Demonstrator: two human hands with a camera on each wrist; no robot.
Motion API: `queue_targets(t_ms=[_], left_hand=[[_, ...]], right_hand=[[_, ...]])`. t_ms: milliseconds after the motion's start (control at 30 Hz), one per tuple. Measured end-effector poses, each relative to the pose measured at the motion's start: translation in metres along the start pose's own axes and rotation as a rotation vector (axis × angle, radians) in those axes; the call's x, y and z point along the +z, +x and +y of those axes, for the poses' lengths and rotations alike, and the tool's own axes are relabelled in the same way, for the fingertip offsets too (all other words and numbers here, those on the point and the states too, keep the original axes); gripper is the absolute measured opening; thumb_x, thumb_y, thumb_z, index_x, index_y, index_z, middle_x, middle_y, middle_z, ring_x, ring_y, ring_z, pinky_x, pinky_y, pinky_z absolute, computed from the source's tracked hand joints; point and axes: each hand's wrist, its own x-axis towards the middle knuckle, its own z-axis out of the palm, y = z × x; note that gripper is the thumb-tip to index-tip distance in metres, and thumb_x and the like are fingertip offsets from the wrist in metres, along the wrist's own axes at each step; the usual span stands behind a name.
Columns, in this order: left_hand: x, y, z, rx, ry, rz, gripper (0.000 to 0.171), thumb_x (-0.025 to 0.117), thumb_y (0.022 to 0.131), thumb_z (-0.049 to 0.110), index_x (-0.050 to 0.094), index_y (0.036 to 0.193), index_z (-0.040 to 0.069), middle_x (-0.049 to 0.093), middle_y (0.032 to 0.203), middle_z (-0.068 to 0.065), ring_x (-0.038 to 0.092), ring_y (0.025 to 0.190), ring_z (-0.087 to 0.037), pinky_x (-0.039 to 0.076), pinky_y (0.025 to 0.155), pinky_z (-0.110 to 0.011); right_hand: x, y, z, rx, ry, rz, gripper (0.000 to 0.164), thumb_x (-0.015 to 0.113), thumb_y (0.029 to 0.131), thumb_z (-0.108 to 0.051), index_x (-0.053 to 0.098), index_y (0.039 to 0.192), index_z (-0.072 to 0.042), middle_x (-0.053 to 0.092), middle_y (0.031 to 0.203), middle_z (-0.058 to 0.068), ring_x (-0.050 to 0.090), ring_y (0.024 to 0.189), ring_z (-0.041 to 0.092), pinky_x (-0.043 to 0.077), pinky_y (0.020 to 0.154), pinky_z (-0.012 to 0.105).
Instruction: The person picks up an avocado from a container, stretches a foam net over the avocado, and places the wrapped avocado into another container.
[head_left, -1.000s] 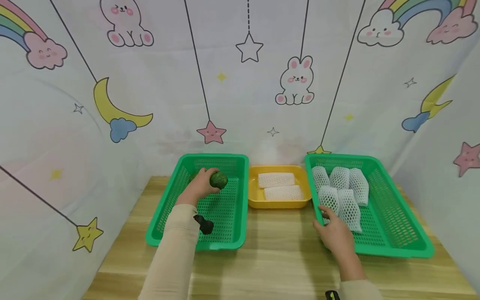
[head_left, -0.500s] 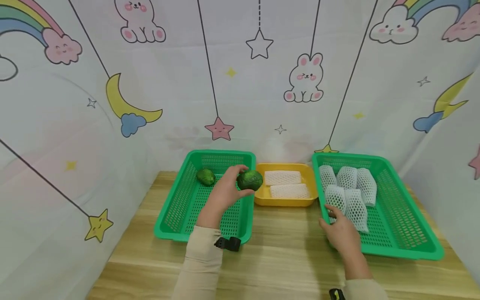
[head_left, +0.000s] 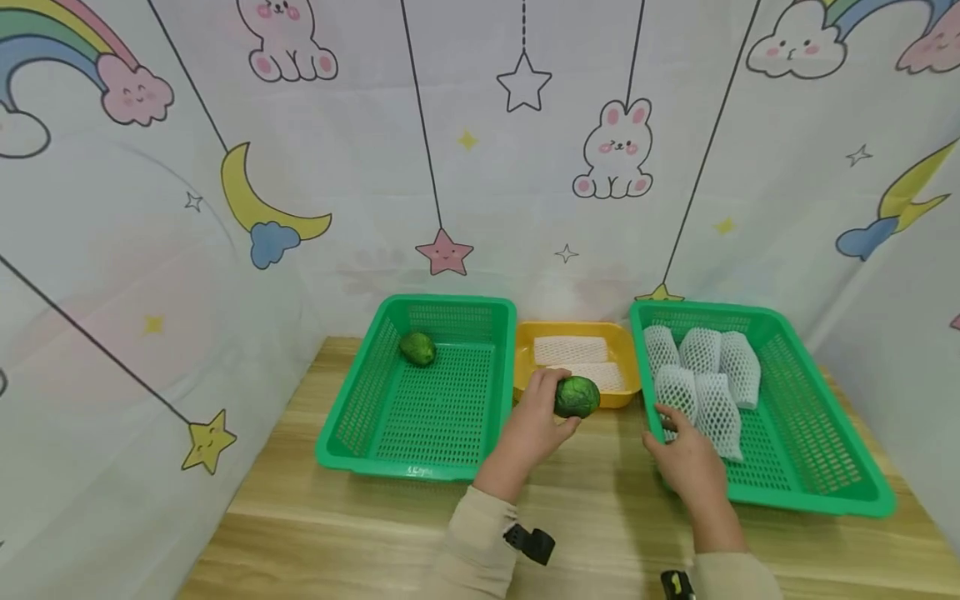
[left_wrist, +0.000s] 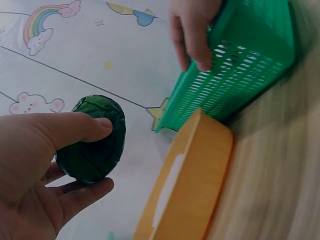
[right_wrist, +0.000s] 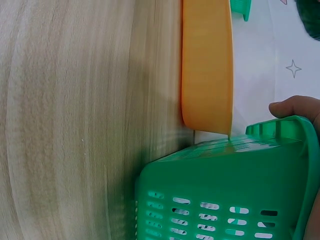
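My left hand (head_left: pixel 529 432) holds a dark green, oval, wrinkled fruit (head_left: pixel 577 397) between thumb and fingers, in front of the yellow tray (head_left: pixel 617 401). In the left wrist view the thumb lies across the glossy fruit (left_wrist: pixel 107 142), with fingers beneath it. My right hand (head_left: pixel 690 468) grips the left rim of the right green basket (head_left: pixel 802 502), its thumb outside and fingers over the edge. White foam net sleeves (head_left: pixel 717 421), several of them plump, lie in that basket. Another green fruit (head_left: pixel 417 349) rests at the back of the left green basket (head_left: pixel 412 472).
Two flat white foam nets (head_left: pixel 572 349) lie in the yellow tray, which stands between the baskets. All stand on a wood-grain table (head_left: pixel 360 546). A white cloth (head_left: pixel 360 167) printed with cartoons hangs behind and at both sides.
My left hand has lifted the green fruit out of the left basket and carried it right, to before the yellow tray. My right hand stays on the basket rim. The head view has shifted slightly.
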Motion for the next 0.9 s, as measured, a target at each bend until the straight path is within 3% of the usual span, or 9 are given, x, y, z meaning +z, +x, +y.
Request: queue_targets(t_ms=[267, 433, 633, 767, 833, 900], left_hand=[[0.052, -0.01, -0.034, -0.224, -0.114, -0.126, 0.055, 0.073, 0.08, 0.011, 0.045, 0.127, 0.011, 0.039, 0.123, -0.01, 0.053, 0.107, -0.029, 0.047, 0.085, -0.041], [0.068, -0.018, -0.049, -0.255, -0.136, -0.139, 0.056, 0.074, 0.079, 0.009, 0.046, 0.128, 0.008, 0.042, 0.12, -0.012, 0.052, 0.108, -0.033, 0.045, 0.087, -0.045], [0.069, -0.02, -0.056, -0.239, -0.099, -0.145, 0.054, 0.074, 0.079, 0.011, 0.047, 0.126, 0.01, 0.044, 0.12, -0.011, 0.052, 0.109, -0.031, 0.044, 0.088, -0.043], [0.065, -0.022, -0.053, -0.225, -0.029, -0.169, 0.066, 0.077, 0.077, 0.014, 0.041, 0.132, 0.01, 0.043, 0.124, -0.012, 0.052, 0.11, -0.029, 0.045, 0.088, -0.04], [0.054, -0.023, -0.043, -0.198, 0.024, -0.194, 0.075, 0.079, 0.075, 0.019, 0.037, 0.137, 0.012, 0.042, 0.129, -0.012, 0.05, 0.113, -0.028, 0.045, 0.088, -0.038], [0.033, -0.025, -0.028, -0.161, 0.034, -0.2, 0.077, 0.078, 0.076, 0.024, 0.035, 0.139, 0.013, 0.039, 0.132, -0.013, 0.047, 0.116, -0.028, 0.046, 0.087, -0.038]], right_hand=[[0.001, 0.004, -0.003, -0.003, 0.001, -0.007, 0.059, 0.055, 0.091, -0.032, 0.036, 0.14, -0.006, 0.048, 0.131, 0.023, 0.056, 0.102, 0.037, 0.046, 0.069, 0.045], [0.002, 0.005, -0.006, 0.004, -0.001, -0.011, 0.059, 0.055, 0.091, -0.032, 0.036, 0.14, -0.007, 0.048, 0.131, 0.023, 0.055, 0.102, 0.037, 0.046, 0.07, 0.046], [0.003, 0.008, -0.01, 0.002, 0.0, -0.017, 0.06, 0.055, 0.091, -0.034, 0.036, 0.141, -0.007, 0.047, 0.132, 0.023, 0.054, 0.104, 0.038, 0.045, 0.072, 0.047], [0.004, 0.01, -0.012, -0.001, 0.001, -0.018, 0.06, 0.055, 0.091, -0.034, 0.035, 0.141, -0.007, 0.047, 0.132, 0.023, 0.054, 0.105, 0.038, 0.045, 0.073, 0.047], [0.004, 0.01, -0.013, 0.002, 0.002, -0.022, 0.06, 0.055, 0.091, -0.034, 0.035, 0.141, -0.008, 0.046, 0.132, 0.023, 0.053, 0.105, 0.038, 0.045, 0.072, 0.047], [0.005, 0.011, -0.015, -0.001, 0.006, -0.028, 0.06, 0.054, 0.091, -0.034, 0.035, 0.141, -0.007, 0.046, 0.132, 0.023, 0.054, 0.105, 0.038, 0.045, 0.072, 0.047]])
